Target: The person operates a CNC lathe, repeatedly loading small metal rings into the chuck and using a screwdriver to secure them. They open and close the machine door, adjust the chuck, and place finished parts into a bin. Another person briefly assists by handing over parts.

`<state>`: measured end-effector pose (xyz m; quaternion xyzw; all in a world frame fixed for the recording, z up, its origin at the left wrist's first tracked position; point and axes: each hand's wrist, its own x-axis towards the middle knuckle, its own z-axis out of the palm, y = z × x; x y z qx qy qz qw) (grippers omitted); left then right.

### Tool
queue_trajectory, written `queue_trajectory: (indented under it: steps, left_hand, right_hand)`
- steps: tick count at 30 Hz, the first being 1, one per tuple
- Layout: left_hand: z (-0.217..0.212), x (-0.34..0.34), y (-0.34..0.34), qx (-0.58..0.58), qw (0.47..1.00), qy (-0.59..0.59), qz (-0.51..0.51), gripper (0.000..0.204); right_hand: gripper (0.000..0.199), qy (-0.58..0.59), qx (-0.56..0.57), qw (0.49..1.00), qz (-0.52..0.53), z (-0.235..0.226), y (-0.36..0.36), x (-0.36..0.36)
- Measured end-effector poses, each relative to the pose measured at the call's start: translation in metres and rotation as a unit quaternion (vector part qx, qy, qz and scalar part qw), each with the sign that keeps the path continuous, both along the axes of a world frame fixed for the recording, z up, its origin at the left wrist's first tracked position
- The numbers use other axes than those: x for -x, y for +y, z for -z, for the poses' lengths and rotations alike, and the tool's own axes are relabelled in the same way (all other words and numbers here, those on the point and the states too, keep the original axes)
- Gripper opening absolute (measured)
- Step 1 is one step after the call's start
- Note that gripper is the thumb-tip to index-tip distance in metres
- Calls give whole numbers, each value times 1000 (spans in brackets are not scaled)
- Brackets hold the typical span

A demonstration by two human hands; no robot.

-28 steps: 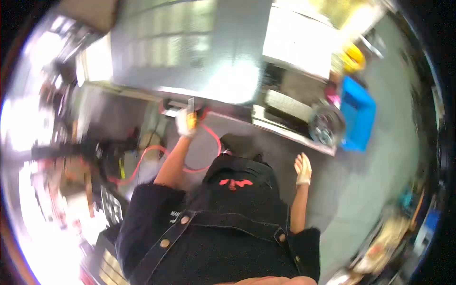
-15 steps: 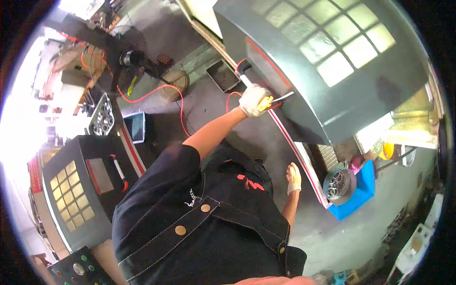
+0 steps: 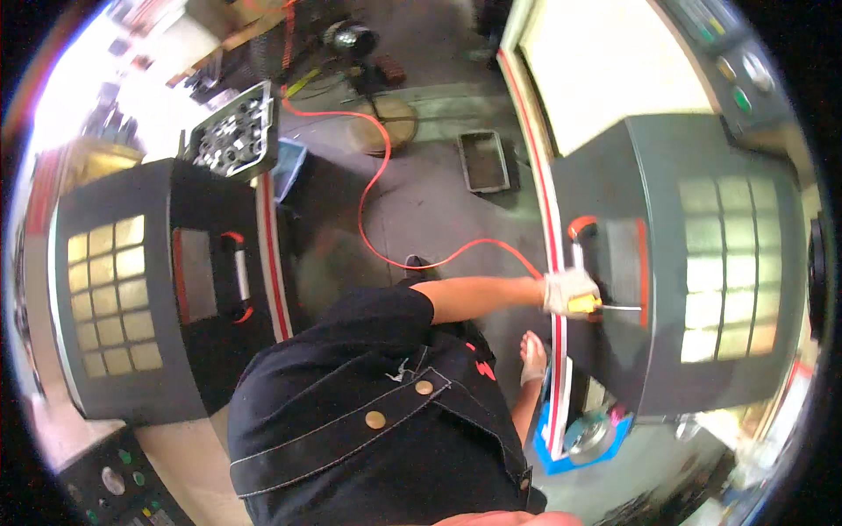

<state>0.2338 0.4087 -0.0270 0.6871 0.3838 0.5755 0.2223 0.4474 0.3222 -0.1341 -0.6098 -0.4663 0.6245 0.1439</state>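
My left hand (image 3: 568,292), in a white glove, is stretched out to the right and grips a yellow-handled blow gun (image 3: 586,304) with a thin metal nozzle. The nozzle points at the dark door of a machine (image 3: 693,263), just below its white handle (image 3: 576,244) with orange ends. An orange hose (image 3: 381,188) trails from the gun across the floor. My right hand (image 3: 531,354), also gloved, hangs by my side with nothing in it, fingers loosely apart.
A second dark machine (image 3: 114,298) with a windowed door stands on my left. A tray of metal parts (image 3: 232,136) sits above it. On the concrete floor lie a dark flat tray (image 3: 482,162) and a blue bin (image 3: 605,438) with a round metal part.
My head has turned, so the whole view has swung round. My left hand stays at the machine door with the blow gun. My right hand still hangs empty.
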Motion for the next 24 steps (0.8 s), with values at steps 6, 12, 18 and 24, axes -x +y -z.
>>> queue_trajectory:
  steps: [6, 12, 18, 24]
  left_hand:
    - [9, 105, -83, 129, 991, 0, -24, 34]
    - [32, 248, -197, 259, 894, -164, -327, 30]
    - [25, 316, -310, 146, 724, -219, -638, 26]
    - [50, 299, -379, 182, 556, -145, -798, 29]
  right_hand:
    - [29, 39, 105, 994, -13, 45, 20, 42]
    - [33, -14, 87, 980, -181, 48, 79, 174]
    - [34, 29, 47, 902, -429, 60, 120, 345]
    - [33, 38, -97, 719, -687, 74, 95, 526]
